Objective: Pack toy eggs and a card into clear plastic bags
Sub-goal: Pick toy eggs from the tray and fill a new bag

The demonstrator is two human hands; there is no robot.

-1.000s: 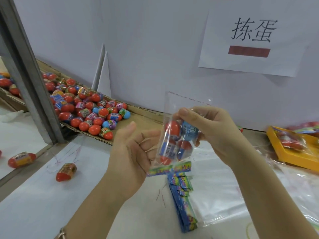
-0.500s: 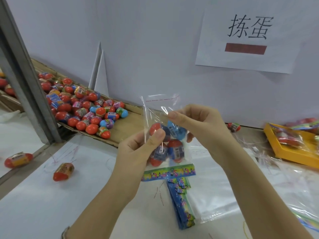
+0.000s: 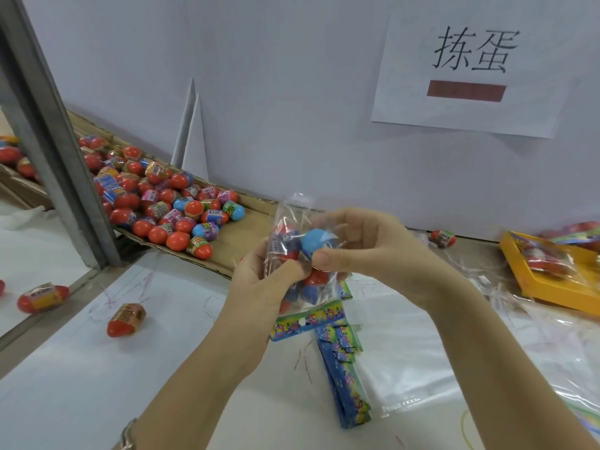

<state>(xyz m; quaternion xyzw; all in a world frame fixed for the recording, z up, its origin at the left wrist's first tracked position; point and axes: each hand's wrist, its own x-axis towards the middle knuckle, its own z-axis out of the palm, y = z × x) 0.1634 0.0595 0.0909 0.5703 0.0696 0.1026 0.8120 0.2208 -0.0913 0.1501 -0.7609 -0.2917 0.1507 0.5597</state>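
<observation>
Both forearms are bare as far as they show. The left hand [image 3: 259, 287] and right hand [image 3: 383, 251] have short, plain nails trimmed close. A grey, metallic-looking band [image 3: 127, 434] circles the left wrist at the bottom edge of the view. Only part of it shows, so its kind is unclear.

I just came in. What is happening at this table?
A person is packing toy eggs into a clear plastic bag. The left hand grips the bag from the side, the right hand pinches it at a blue egg. A colourful card sits in the bag's bottom. More loose eggs lie on cardboard behind.
</observation>
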